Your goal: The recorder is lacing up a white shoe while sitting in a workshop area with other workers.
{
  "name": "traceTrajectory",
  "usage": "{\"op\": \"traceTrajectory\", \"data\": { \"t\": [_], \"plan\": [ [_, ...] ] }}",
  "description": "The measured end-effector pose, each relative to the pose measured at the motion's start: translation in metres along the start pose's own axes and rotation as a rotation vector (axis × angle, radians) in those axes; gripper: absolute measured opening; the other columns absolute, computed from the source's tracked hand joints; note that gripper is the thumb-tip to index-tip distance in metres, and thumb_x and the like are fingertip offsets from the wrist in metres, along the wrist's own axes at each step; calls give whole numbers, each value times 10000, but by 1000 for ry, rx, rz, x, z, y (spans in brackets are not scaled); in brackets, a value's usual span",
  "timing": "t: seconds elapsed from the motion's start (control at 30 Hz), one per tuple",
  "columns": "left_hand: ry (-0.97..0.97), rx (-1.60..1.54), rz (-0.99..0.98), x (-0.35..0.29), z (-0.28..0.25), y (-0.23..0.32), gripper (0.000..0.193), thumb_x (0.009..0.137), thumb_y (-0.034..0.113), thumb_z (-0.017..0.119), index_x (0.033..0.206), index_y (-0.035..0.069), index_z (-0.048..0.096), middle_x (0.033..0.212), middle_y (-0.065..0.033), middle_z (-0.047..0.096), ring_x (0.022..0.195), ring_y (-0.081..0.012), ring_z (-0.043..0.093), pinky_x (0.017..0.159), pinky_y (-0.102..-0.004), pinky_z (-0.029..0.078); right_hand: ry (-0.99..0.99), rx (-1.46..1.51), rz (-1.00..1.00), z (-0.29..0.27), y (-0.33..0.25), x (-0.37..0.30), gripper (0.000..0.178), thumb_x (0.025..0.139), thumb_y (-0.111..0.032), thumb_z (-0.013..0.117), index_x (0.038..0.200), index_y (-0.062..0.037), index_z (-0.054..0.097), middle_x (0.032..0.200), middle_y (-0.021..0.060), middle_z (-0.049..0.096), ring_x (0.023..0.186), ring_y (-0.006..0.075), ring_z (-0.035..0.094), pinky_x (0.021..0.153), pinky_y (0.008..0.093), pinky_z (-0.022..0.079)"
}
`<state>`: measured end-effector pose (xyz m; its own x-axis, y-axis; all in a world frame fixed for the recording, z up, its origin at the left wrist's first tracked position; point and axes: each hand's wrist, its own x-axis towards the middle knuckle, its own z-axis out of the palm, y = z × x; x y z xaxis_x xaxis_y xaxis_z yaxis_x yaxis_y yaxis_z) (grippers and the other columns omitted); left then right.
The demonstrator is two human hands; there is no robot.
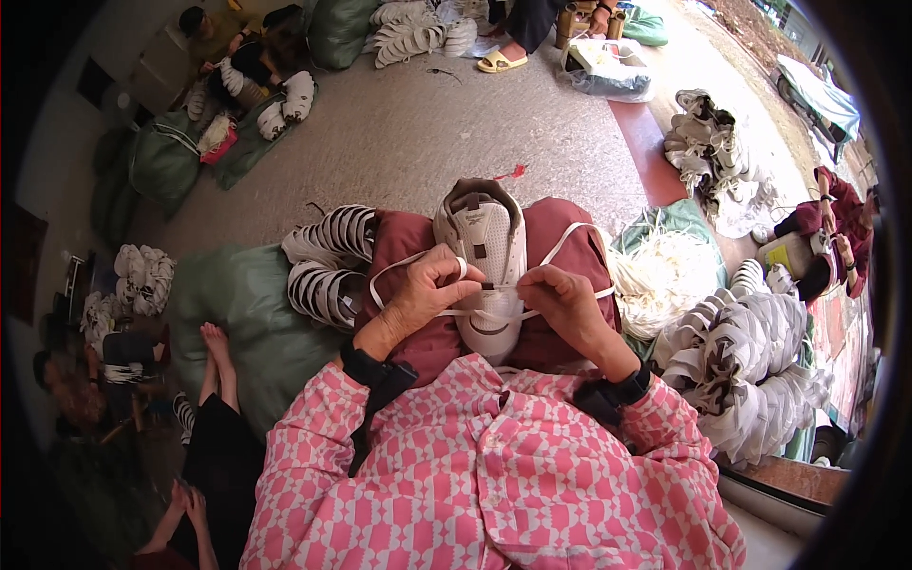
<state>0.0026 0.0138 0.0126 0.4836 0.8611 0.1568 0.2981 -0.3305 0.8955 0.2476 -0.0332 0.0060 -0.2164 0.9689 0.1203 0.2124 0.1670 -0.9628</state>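
Note:
A white and beige sneaker (483, 220) lies between my thighs, its collar at the far end and its toe toward me. A white shoelace (374, 288) crosses the shoe low on the tongue and loops out over both knees. My left hand (429, 287) is at the shoe's left side, thumb and index finger pinched on the lace, with a white band round one finger. On the other side my right hand (567, 302) pinches the lace close to the eyelets. The exact spot between the fingertips is partly covered.
Stacked shoe uppers (332, 237) sit by my left knee on a green sack (233, 313). Right of me lie a heap of white laces (665, 275) and piled uppers (750, 351). Other people sit around the room; one wears a yellow slipper (502, 62) at the far side.

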Motion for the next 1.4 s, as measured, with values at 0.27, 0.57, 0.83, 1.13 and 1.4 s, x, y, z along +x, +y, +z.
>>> {"op": "traceTrajectory", "data": {
  "t": [0.27, 0.57, 0.83, 1.13, 1.4],
  "plan": [
    [40, 60, 76, 0, 8, 0, 145, 766, 72, 774, 907, 74, 737, 810, -2, 503, 767, -113, 502, 697, -244, 418, 18, -317, -273, 9, 2, 1, 76, 844, -66, 654, 900, -19, 634, 822, 141, 643, 771, 313, 645, 667, 368, 505],
    [27, 93, 108, 0, 7, 0, 151, 739, 31, 782, 876, 69, 730, 823, -2, 499, 776, -119, 508, 700, -245, 426, -6, -298, -258, 9, 0, 2, 92, 863, -78, 642, 915, -14, 600, 828, 146, 624, 762, 328, 639, 654, 378, 498],
    [19, 98, 76, 0, 7, 2, 151, 739, 47, 789, 877, 71, 733, 827, -1, 497, 792, -119, 504, 719, -249, 423, -67, -318, -250, 9, 3, 4, 94, 903, -61, 600, 971, -7, 564, 852, 160, 606, 768, 339, 636, 658, 368, 492],
    [24, 57, 85, 0, 9, -2, 171, 740, 62, 797, 900, 62, 737, 816, 10, 465, 775, -111, 473, 720, -243, 410, -210, -676, -466, 7, -5, 22, 170, 821, -53, 575, 975, -37, 506, 881, 127, 561, 805, 326, 625, 654, 417, 506],
    [33, 105, 44, -4, 4, 9, 190, 743, 67, 785, 916, 46, 709, 821, -1, 468, 743, -117, 479, 684, -249, 420, -174, -574, -334, 5, -11, 19, 131, 885, -87, 582, 990, -34, 525, 859, 134, 576, 774, 343, 621, 648, 423, 502]
  ]
}}
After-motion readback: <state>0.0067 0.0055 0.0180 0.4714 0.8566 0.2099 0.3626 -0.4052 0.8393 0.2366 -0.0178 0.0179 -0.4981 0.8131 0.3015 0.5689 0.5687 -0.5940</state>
